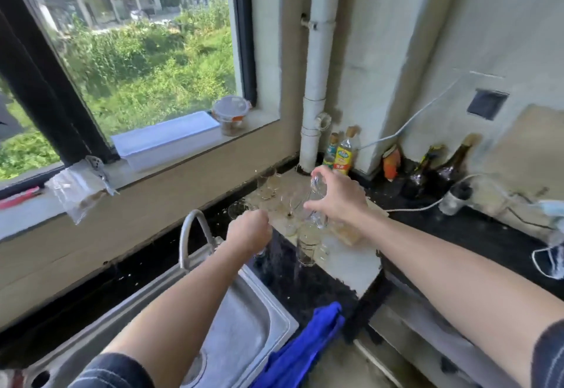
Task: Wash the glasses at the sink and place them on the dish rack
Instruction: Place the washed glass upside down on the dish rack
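Several clear glasses stand on a pale board on the dark counter, right of the steel sink. My right hand is over the board, fingers closed round a clear glass held tilted above the others. My left hand is fisted beside the tap; a glass rim shows just behind its knuckles, and a bit of glass below it. A taller glass stands at the board's near edge. No dish rack is in sight.
A blue cloth hangs over the counter's front edge. Oil bottles and dark bottles stand by the wall pipe. White cables cross the counter at right. A white box and a lidded tub sit on the windowsill.
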The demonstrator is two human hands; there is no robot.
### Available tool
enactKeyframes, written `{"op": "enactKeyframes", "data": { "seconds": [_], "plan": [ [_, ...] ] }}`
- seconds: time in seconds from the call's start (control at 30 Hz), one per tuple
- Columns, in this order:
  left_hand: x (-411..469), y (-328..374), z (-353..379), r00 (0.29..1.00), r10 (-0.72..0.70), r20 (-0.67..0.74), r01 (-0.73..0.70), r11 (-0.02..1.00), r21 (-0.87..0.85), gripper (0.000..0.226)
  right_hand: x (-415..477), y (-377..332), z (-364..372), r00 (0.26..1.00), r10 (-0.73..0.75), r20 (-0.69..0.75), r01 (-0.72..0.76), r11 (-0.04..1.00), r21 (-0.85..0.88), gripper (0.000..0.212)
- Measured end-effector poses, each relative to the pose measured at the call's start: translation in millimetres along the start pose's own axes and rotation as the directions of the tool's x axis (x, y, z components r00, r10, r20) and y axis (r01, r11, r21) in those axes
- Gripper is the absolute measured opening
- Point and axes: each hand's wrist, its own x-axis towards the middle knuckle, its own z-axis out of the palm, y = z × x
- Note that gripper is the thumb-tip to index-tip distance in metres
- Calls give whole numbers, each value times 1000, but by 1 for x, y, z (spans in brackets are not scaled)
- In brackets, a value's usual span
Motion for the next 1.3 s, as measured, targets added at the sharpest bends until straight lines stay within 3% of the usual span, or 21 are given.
{"op": "enactKeyframes", "data": {
  "seconds": [0.37, 0.57, 0.7, 0.97, 1.3],
  "plan": [
    [10, 278, 44, 926, 376, -3, -376, 926, -2, 27, -121, 241, -137, 910, 328, -252, -334, 942, 23, 67],
    [-28, 438, 108, 820, 569, 61, -568, 822, -30, 22, -225, 373, -184, 822, 487, -296, -502, 864, 29, 69],
    [-57, 530, 145, 717, 684, 135, -683, 728, -55, 21, -293, 440, -205, 727, 607, -321, -620, 781, 72, 69],
    [-99, 687, 208, 456, 860, 228, -864, 489, -119, 23, -403, 550, -232, 460, 815, -352, -832, 534, 151, 69],
    [-147, 856, 257, 121, 974, 191, -951, 169, -258, 23, -494, 656, -267, 123, 930, -346, -951, 210, 226, 71]
  ]
}}
